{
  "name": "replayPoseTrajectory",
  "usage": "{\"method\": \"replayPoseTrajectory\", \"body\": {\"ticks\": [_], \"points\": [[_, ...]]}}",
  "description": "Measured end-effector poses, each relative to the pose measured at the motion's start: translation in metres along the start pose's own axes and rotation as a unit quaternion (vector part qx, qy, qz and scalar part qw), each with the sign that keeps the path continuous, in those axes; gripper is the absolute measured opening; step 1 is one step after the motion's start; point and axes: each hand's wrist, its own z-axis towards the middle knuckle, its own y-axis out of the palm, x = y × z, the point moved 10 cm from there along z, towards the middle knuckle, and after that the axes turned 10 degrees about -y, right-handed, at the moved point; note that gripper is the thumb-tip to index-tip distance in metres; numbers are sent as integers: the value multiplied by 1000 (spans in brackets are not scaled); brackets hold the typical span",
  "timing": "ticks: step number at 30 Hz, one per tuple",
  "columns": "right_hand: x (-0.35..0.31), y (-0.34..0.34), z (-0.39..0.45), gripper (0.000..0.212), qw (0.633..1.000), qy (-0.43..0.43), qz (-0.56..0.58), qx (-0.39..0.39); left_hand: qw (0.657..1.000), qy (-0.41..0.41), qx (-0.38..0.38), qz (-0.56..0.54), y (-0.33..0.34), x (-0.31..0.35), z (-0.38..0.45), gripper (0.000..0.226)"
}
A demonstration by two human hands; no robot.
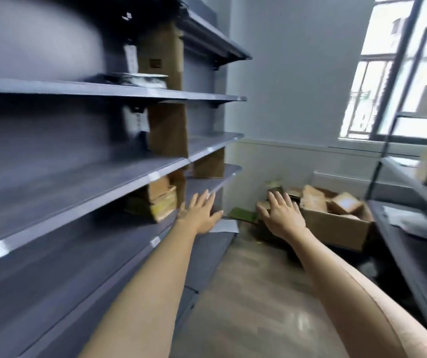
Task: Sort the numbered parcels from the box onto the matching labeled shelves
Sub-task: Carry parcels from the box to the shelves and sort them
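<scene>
**Both hands free, reaching toward the parcel box**

Nearest the camera, two bare forearms stretch forward. The left hand (pixel 200 211) is spread flat with straight fingers, holding nothing, in front of the grey shelves (pixel 78 182) on the left. The right hand (pixel 283 215) is likewise open and holds nothing, its fingers pointing toward the box (pixel 336 228).

That cardboard box sits on the floor (pixel 246 293) beyond the right hand, near the corner of the room, with its top open. Several parcels (pixel 313 197) lie jumbled in it: small brown cardboard cartons, some with pale labels. The picture is too blurred to read any number.

By their look these should be light and stiff, with dry, slightly rough faces that grip well; the corners could crush under a hard squeeze. A hold across two opposite flat sides of the topmost one seems best, label turned up for reading.

Further along the left shelves, a few cartons (pixel 160 200) already rest on a lower shelf.
</scene>
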Motion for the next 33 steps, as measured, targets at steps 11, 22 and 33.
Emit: {"method": "replayPoseTrajectory", "body": {"ticks": [11,22,33], "points": [[170,58,63,63,985,164,0,-58,991,120,-58,8,71,126,159,64],[298,100,148,61,960,272,11,-71,978,161,-130,-8,125,215,329,64],[487,125,212,62,946,314,35,-72,971,184,-151,-10,194,368,448,64]]}}
